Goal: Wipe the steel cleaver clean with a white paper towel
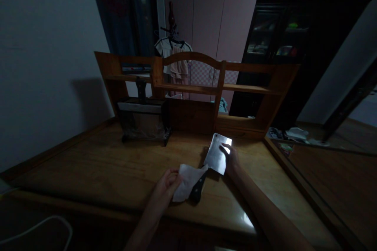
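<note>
A cleaver (217, 153) with a shiny broad blade and a black riveted handle is tilted over the wooden desk, handle toward me. My right hand (232, 159) grips the blade at its right edge, thumb on the flat face. Between the thumb and fingers of my left hand (169, 183) is a white tissue (188, 182). The tissue hangs beside the handle, covers part of it, and its corner reaches the base of the blade. Farther back on the left stands a dark knife block (143, 119) with a black-handled knife upright in it.
The wooden desk (97, 168) has a raised shelf unit (191, 88) along its back. A white cable (55, 219) curves at lower left. Behind the desk are hanging clothes (176, 60), a pink wardrobe (206, 27) and a dark cabinet (273, 43). The room is dim.
</note>
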The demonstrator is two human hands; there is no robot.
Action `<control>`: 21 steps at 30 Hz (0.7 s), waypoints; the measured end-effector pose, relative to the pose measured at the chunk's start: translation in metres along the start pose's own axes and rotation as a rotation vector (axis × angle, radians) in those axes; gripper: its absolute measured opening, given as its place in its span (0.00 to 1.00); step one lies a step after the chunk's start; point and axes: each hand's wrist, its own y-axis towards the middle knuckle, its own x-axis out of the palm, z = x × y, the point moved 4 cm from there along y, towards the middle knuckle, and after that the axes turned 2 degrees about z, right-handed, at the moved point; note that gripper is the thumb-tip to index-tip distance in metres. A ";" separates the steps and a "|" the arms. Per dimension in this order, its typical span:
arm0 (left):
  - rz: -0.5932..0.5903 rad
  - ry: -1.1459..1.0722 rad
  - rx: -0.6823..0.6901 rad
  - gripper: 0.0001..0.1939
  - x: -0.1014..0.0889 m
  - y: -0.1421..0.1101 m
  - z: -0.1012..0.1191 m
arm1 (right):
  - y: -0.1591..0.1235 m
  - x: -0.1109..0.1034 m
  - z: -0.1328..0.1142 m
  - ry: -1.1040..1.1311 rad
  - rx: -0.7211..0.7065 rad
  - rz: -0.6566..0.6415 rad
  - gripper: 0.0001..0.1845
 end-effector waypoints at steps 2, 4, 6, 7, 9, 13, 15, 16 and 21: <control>-0.060 -0.001 0.008 0.26 0.001 -0.002 -0.001 | -0.001 0.000 0.000 -0.010 0.017 0.021 0.11; -0.099 -0.009 0.012 0.28 0.003 -0.004 -0.001 | 0.000 0.000 0.000 -0.004 0.025 0.029 0.12; -0.098 0.007 0.024 0.28 0.006 -0.006 0.000 | 0.000 0.001 0.000 0.012 0.017 0.021 0.13; -0.092 0.030 0.028 0.27 0.008 -0.007 0.000 | 0.001 0.001 0.000 0.016 0.012 0.018 0.13; -0.075 0.080 0.031 0.24 0.012 -0.009 0.001 | 0.001 0.001 0.001 0.014 0.001 0.016 0.13; -0.115 0.188 0.025 0.22 0.017 -0.016 0.003 | 0.001 -0.001 0.001 -0.017 0.017 0.032 0.13; -0.178 0.261 0.039 0.20 0.019 -0.021 0.005 | 0.001 -0.001 0.001 -0.032 0.028 0.041 0.13; -0.206 0.305 0.058 0.19 0.021 -0.024 0.007 | 0.001 -0.002 0.001 -0.034 0.029 0.041 0.12; -0.237 0.552 0.170 0.11 0.026 -0.029 0.012 | 0.005 -0.001 0.001 0.027 0.006 -0.060 0.16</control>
